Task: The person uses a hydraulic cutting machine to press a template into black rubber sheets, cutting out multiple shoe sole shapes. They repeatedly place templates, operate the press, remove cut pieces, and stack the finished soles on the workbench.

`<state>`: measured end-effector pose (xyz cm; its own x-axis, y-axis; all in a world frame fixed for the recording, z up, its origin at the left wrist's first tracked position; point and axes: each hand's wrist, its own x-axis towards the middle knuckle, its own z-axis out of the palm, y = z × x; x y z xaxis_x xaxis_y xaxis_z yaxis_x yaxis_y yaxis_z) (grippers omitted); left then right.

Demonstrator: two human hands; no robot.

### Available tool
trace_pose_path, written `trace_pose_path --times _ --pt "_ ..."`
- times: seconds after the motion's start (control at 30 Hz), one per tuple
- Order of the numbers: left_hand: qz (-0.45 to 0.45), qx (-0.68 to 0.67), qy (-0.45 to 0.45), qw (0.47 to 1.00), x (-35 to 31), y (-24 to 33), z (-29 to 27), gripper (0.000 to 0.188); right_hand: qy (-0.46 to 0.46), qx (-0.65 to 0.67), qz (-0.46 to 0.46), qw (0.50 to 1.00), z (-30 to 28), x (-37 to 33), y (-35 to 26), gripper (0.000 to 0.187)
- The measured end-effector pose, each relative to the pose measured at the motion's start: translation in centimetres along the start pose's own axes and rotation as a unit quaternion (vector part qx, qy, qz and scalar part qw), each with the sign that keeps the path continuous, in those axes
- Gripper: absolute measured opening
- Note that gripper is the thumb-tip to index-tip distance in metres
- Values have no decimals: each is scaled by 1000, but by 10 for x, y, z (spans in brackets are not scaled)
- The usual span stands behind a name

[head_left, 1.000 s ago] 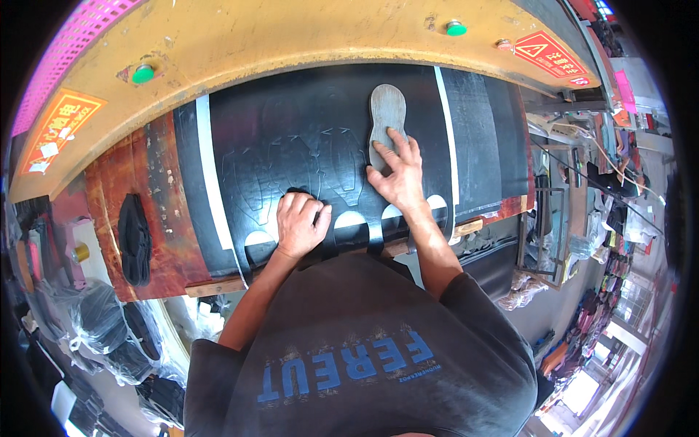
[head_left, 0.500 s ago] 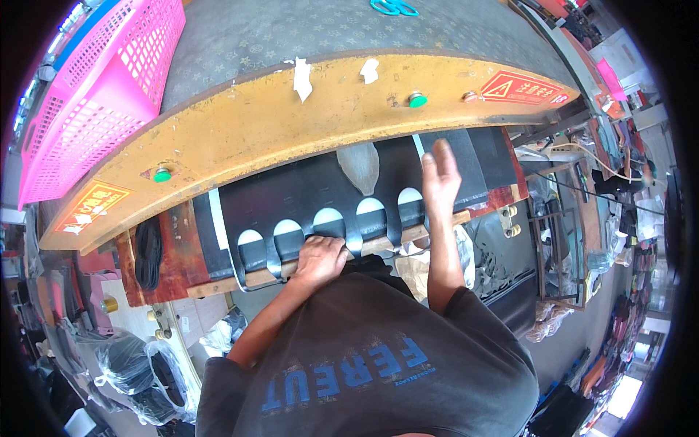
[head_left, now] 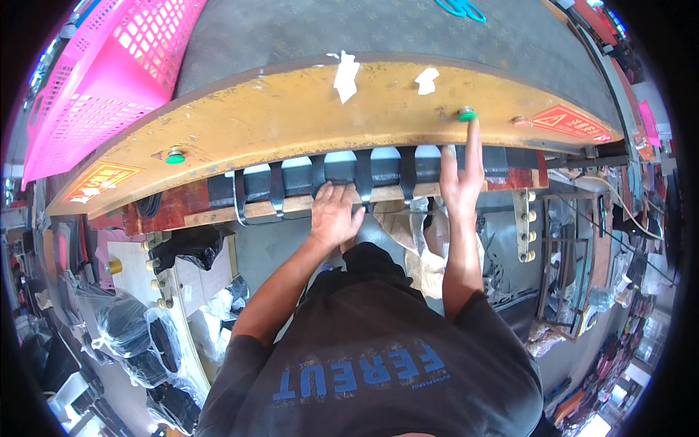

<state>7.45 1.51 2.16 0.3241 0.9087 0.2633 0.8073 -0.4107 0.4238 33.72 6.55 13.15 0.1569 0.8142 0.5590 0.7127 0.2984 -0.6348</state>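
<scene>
My right hand [head_left: 464, 183] is raised at the yellow machine beam [head_left: 284, 113], one finger stretched up to the right green push button [head_left: 467, 115] and apparently touching it. Its fingers are apart and it holds nothing. My left hand [head_left: 333, 216] lies with fingers outstretched at the front edge of a red-brown board, over the wooden strip [head_left: 287, 206]. Beside it, looped black bands [head_left: 275, 189] with pale rounded shapes between them run along a black sheet [head_left: 300, 183]. The beam covers the far part of the sheet.
A second green push button [head_left: 175, 157] sits at the beam's left. A pink plastic basket [head_left: 95, 102] and blue-green scissors [head_left: 461, 9] rest on the machine's patterned grey top [head_left: 306, 33]. Metal racks [head_left: 568, 269] stand to the right; plastic-wrapped bundles [head_left: 131, 328] lie at lower left.
My right hand has moved up to the right green button. My left hand stays at the board's front edge. The view has shifted, and the beam now hides more of the black sheet.
</scene>
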Motion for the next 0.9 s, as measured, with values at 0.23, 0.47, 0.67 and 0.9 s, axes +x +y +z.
trace_pose_path --times 0.23,0.47,0.67,0.9 --pt "-11 18 -7 1000 6 -6 3 61 -70 55 93 992 4 -35 25 49" --pt "-17 4 6 1000 9 -1 5 59 -201 -90 -30 975 58 -84 44 19" --pt "-20 0 20 1000 11 4 6 58 -194 -104 -25 975 64 -83 49 18" --pt "-40 -8 -15 999 -36 28 3 59 -234 -86 15 968 30 -114 27 21"
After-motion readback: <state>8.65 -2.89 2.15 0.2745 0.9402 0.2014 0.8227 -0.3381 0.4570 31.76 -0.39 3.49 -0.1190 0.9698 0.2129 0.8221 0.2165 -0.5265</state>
